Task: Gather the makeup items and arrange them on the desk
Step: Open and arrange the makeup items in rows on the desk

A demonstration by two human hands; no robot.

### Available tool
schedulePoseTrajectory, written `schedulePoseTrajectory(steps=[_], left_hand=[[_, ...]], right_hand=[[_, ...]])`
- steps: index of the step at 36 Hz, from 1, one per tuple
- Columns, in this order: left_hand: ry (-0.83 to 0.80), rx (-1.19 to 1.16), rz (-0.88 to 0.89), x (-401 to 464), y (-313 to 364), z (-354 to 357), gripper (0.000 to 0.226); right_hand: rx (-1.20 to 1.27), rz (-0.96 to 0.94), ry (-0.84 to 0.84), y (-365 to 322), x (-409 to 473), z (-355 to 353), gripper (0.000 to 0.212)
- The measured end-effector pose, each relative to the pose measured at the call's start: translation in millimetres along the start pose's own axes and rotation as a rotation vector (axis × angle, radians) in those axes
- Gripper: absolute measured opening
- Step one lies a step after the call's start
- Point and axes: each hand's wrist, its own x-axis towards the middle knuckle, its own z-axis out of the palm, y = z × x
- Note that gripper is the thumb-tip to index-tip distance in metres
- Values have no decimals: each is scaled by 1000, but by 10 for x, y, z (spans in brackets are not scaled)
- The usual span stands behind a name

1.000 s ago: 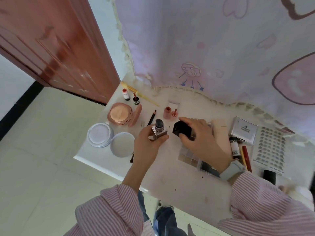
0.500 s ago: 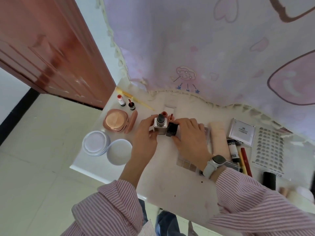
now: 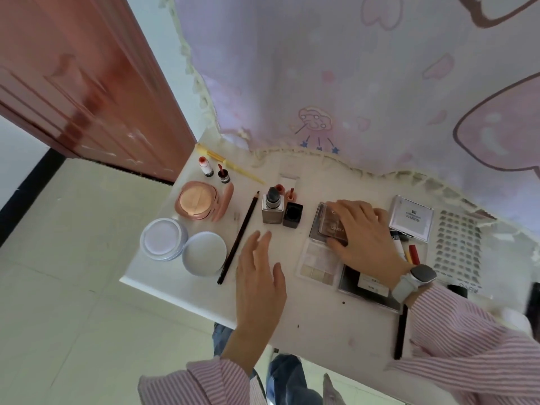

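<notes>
Starting at the left edge of the white desk (image 3: 163, 290), we are seeing two round white jars (image 3: 163, 242) sitting side by side, touching each other. Just behind them an open peach compact (image 3: 196, 201) is lying flat with its puff showing, and two small red-capped tubes (image 3: 206, 166) are standing near the back corner beside a long yellow stick (image 3: 230, 165). A dark pencil (image 3: 238, 238) is lying diagonally between the jars and the middle of the desk.

Moving to the centre, a foundation bottle (image 3: 272, 209) is standing upright with its black cap (image 3: 292, 214) sitting right next to it, touching its side. Two small coral pieces (image 3: 290, 194) are standing just behind them.

In front of the bottle, our left hand (image 3: 260, 285) is hovering over the desktop with fingers straight and spread, gripping nothing.

Further right, our right hand (image 3: 362, 232) is pressing down on a brownish palette (image 3: 327, 226), the fingers curling round its near edge and the thumb on its far side. That palette is lying on a pale eyeshadow palette (image 3: 317, 263), with a dark flat case (image 3: 368, 285) beside it, under the wrist with the watch (image 3: 418, 277).

Finishing at the right, a silver boxed compact (image 3: 410, 219) is sitting near the curtain (image 3: 350, 68), next to a sheet of false lashes (image 3: 457, 244). Red and yellow sticks (image 3: 413, 254) are peeking out behind the wrist.
</notes>
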Motion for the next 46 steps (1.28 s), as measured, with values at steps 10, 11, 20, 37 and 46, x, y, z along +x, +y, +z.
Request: schedulePoseTrajectory(steps=[10,11,20,37,46], left_hand=[[-70,156,22,-167,-143,128,37],[-73,72,-30,-149,-90,81,34],[-449,-957,-679,-144,229,-292,46],[-310,-1324,-849,-272,134,-382,38],[-330,-1254,-845,-272,67,-424,42]], right_hand=[[513,37,77,-110,-171,-193,63],[635,45,50,-156,-233,-238,64],[681,-101,-180,-652,-680,-288,55],[473,-217,-206,-918,-739,-216,46],[412,-236,-261,-971,-671,-234,48]])
